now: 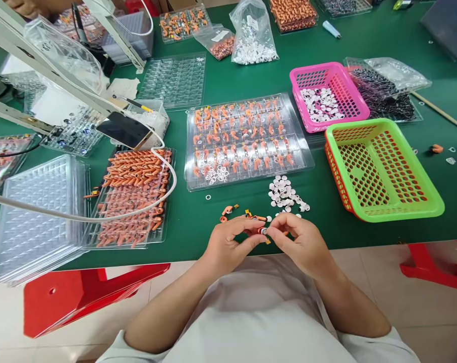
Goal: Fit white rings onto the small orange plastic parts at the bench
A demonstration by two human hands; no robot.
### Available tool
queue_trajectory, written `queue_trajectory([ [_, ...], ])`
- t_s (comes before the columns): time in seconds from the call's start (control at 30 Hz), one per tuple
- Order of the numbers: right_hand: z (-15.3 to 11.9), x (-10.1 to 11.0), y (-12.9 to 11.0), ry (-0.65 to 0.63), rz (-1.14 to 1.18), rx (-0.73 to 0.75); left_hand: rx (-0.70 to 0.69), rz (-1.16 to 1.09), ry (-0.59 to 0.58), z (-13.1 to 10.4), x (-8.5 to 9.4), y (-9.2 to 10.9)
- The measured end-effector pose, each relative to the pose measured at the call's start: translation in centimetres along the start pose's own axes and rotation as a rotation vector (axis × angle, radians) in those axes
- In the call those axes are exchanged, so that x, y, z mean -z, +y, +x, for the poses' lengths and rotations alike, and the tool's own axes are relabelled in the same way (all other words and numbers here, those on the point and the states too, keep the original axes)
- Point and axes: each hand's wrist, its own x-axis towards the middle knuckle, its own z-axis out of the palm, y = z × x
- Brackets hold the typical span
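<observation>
Both hands meet at the table's front edge. My left hand (232, 242) pinches a small orange part with a dark and white round end (263, 231). My right hand (298, 242) is closed, thumb and forefinger together against that round end; whether it holds a piece of its own is too small to tell. Loose orange parts (227, 210) lie just beyond my left hand. A pile of small white discs (283, 192) is beyond my right hand. Farther off, a clear tray (247, 175) holds rows of orange parts, with white rings (217, 174) on its near left corner.
On the right are a green basket (413, 209) and a pink basket (304, 121) with white pieces. Stacked clear trays (35, 201), a tray of orange parts (133, 201), a phone (123, 129) and a looping white cable (111, 218) are on the left.
</observation>
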Motion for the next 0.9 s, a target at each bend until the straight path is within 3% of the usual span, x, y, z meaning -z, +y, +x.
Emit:
queue_trajectory([
  [0.4,0.1,-0.3,0.2,0.026,-0.002,0.033,-0.053,0.087,0.065,0.1,-0.6,0.2],
  [0.67,0.0,-1.5,0.7,0.027,0.412,-0.031,-0.149,0.078,0.170,0.1,-1.5,0.3],
  [0.8,-0.1,-2.1,1.0,0.086,0.495,-0.069,-0.115,0.015,0.209,-0.1,-1.8,0.1],
  [0.9,-0.2,-1.7,1.0,0.104,0.409,-0.079,-0.032,-0.075,0.187,-0.2,-1.7,-0.1],
])
